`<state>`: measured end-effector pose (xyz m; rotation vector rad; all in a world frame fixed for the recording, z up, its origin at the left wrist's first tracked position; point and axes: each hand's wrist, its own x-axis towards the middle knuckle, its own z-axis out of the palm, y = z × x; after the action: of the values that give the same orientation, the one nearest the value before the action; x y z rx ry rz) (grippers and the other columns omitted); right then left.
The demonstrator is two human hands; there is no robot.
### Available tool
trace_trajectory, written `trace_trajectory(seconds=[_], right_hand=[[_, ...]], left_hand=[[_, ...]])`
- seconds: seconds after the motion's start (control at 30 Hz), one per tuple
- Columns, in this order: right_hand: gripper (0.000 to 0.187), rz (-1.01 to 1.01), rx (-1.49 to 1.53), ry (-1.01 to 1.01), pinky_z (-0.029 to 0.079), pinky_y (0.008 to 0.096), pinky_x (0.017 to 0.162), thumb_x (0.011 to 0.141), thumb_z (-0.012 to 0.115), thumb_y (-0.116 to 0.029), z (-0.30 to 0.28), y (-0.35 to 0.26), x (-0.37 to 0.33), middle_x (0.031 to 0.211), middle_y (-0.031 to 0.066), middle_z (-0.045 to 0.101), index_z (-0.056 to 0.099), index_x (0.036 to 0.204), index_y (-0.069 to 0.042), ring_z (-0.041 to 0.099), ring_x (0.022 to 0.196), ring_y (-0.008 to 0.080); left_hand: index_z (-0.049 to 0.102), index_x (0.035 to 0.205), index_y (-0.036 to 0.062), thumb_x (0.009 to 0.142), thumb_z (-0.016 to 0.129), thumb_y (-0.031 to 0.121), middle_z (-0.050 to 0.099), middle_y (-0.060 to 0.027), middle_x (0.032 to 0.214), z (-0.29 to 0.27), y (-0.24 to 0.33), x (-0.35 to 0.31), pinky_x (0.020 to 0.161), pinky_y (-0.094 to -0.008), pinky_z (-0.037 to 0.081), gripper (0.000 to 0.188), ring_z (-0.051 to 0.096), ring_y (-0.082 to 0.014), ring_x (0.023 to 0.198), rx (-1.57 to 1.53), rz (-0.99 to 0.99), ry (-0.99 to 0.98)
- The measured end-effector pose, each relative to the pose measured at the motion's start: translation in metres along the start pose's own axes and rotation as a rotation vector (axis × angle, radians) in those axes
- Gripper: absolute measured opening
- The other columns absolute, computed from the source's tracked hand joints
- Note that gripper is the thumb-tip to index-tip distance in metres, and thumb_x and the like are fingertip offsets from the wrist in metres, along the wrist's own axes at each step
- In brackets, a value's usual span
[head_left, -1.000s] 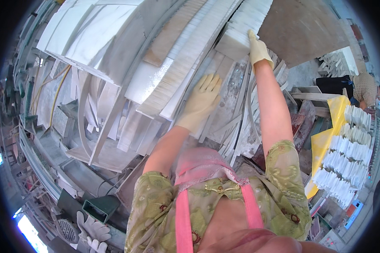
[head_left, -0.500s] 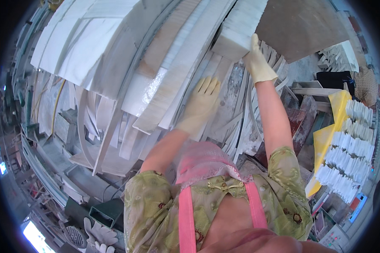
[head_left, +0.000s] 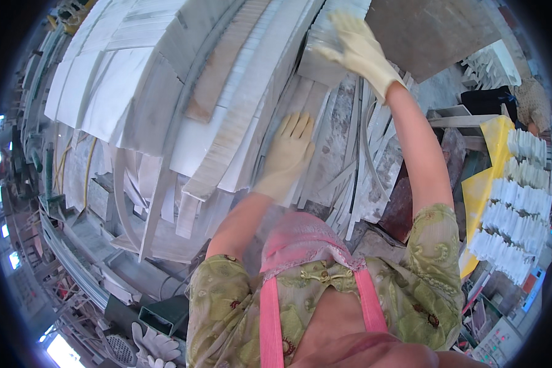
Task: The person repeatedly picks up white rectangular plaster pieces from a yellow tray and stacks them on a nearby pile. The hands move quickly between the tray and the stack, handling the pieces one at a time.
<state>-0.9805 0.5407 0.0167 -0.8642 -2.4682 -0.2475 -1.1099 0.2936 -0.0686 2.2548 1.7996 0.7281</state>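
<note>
Both hands wear pale cream rubber gloves. My left hand (head_left: 288, 153) lies with its fingers stretched flat along long grey-white stone strips (head_left: 303, 98), at the near end of the stack, holding nothing. Further away, my right hand (head_left: 362, 52) is spread open over a block of white stone pieces (head_left: 326, 69). Motion blurs its fingers, and I cannot tell whether they touch the block. Beside my left hand runs a long pale strip with a ribbed edge (head_left: 227, 144).
Curved white stone slabs (head_left: 119, 86) are stacked at the left. A large brown-grey board (head_left: 432, 37) lies at the far right. Thin offcut strips (head_left: 356, 153) lie beneath my right arm. On the right, bundled white pieces (head_left: 512, 202) stand beside a yellow panel (head_left: 481, 184). Spare gloves (head_left: 154, 346) lie lower left.
My right hand has moved from the block's right side up and left over its top, its fingers now spread. My left hand stays flat in nearly the same place.
</note>
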Motion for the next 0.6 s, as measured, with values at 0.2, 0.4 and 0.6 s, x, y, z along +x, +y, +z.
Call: trace_trajectory(seconds=[0.2, 0.4, 0.6], right_hand=[[0.08, 0.035, 0.006, -0.081, 0.041, 0.0427, 0.107, 0.07, 0.086, -0.033, 0.01, -0.036, -0.009, 0.128, 0.0138, 0.056, 0.053, 0.134, 0.001, 0.053, 0.123, 0.0319], [0.082, -0.005, -0.126, -0.117, 0.038, 0.0434, 0.112, 0.074, 0.084, -0.037, 0.012, -0.034, 0.004, 0.134, 0.0156, 0.056, 0.051, 0.138, 0.001, 0.05, 0.13, 0.0339], [0.076, 0.615, 0.655, -0.137, 0.034, 0.0429, 0.119, 0.093, 0.06, -0.046, -0.021, 0.003, -0.016, 0.154, 0.0168, 0.046, 0.039, 0.153, -0.004, 0.043, 0.141, 0.0349]], left_hand=[[0.056, 0.138, -0.0063, 0.09, 0.064, 0.019, 0.056, -0.0214, 0.145, -0.005, 0.002, 0.001, 0.122, -0.0459, 0.032, 0.055, 0.047, -0.0381, 0.139, -0.003, -0.014, -0.032], [0.055, 0.139, -0.0056, 0.09, 0.064, 0.019, 0.055, -0.0202, 0.146, -0.002, 0.004, -0.003, 0.122, -0.0459, 0.031, 0.055, 0.045, -0.0377, 0.14, -0.002, -0.024, -0.03], [0.055, 0.14, -0.0043, 0.09, 0.065, 0.019, 0.054, -0.0196, 0.148, -0.002, 0.004, -0.001, 0.122, -0.0457, 0.032, 0.056, 0.045, -0.0376, 0.141, -0.017, -0.022, 0.013]])
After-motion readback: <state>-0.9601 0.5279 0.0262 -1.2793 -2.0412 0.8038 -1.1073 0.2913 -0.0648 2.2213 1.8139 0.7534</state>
